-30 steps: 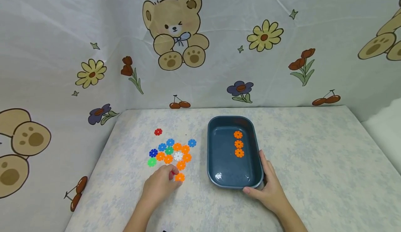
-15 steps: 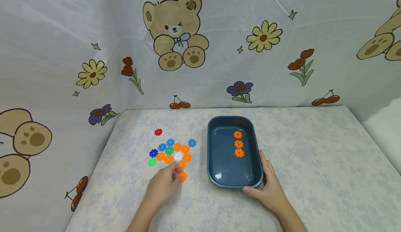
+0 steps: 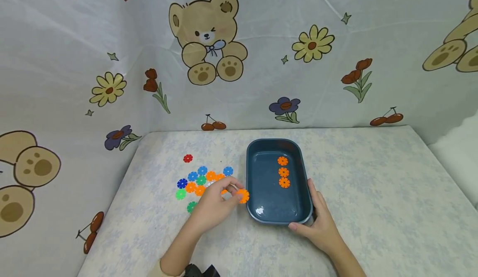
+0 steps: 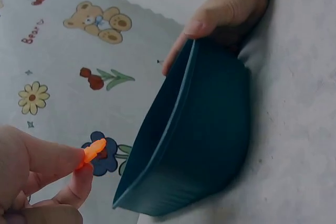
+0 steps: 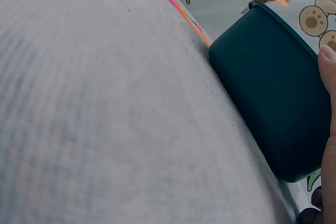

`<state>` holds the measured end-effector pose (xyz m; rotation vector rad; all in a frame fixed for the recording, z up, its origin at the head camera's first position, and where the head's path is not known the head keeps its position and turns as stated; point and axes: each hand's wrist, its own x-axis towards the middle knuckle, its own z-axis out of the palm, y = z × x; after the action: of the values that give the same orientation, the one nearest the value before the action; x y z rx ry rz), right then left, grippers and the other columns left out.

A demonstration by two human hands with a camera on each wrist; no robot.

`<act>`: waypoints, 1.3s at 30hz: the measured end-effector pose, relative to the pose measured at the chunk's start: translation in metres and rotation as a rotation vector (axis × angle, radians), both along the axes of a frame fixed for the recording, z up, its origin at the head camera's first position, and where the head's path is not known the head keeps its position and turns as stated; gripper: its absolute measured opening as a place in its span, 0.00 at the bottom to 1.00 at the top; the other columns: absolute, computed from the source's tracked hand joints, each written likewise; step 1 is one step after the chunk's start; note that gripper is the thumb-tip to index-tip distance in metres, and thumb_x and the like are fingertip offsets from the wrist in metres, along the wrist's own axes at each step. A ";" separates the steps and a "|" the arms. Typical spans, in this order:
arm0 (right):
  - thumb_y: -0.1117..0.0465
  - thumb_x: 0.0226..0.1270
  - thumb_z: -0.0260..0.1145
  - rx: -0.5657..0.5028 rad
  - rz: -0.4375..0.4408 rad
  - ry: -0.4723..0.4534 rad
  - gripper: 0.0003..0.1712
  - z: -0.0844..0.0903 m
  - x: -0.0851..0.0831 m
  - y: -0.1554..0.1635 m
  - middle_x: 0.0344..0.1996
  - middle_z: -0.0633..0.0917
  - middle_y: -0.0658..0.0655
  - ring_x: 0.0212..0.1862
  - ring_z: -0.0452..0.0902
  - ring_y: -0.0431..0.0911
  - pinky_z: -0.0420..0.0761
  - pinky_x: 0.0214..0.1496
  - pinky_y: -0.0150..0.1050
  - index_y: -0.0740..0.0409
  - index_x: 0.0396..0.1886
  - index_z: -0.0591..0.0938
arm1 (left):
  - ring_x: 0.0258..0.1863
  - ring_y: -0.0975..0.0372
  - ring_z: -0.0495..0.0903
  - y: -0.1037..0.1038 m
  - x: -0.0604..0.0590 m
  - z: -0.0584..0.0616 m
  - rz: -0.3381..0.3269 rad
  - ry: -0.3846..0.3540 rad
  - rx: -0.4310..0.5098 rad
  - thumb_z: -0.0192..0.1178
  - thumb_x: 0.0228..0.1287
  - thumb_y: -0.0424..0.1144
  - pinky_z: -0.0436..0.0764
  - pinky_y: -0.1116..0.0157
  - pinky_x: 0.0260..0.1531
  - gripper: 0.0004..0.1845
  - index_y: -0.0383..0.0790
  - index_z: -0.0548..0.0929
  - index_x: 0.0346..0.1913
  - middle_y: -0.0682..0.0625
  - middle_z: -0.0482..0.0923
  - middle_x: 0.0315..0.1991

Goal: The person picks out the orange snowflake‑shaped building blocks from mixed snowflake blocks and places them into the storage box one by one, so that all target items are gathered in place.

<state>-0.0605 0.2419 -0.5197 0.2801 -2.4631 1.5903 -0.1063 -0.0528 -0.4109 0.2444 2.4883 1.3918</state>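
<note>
My left hand [image 3: 216, 202] pinches an orange snowflake disc [image 3: 244, 196] between thumb and fingertips, right at the left rim of a dark blue rectangular basin [image 3: 269, 204]. Seen edge-on in the left wrist view, the orange disc [image 4: 95, 150] is higher than the table, beside the basin wall [image 4: 205, 124]. Three orange discs [image 3: 284, 172] lie in a column on the basin floor. My right hand [image 3: 322, 227] grips the basin's near right corner, thumb at the front rim and fingers along the right side.
Several loose discs lie left of the basin: orange [image 3: 191, 187], blue [image 3: 192, 176], green [image 3: 191, 207] and a red one [image 3: 188, 158] farther back. My left hand partly hides the group. A patterned cloth wall [image 3: 254, 98] stands behind the table.
My left hand has picked up the orange disc from the table's near side and carried it right to the basin's left rim. A green disc is uncovered. My right hand stays put.
</note>
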 end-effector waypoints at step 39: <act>0.70 0.41 0.82 -0.047 0.042 0.000 0.74 0.000 0.000 0.001 0.64 0.66 0.62 0.61 0.65 0.37 0.66 0.58 0.15 0.47 0.81 0.44 | 0.20 0.65 0.72 0.130 -0.043 -0.047 -0.167 0.230 -0.553 0.70 0.60 0.45 0.68 0.68 0.19 0.08 0.52 0.80 0.33 0.59 0.77 0.25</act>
<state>-0.0603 0.2431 -0.5202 0.3263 -2.4311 1.6628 -0.1491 0.0776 -0.4579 0.4973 2.8400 0.6015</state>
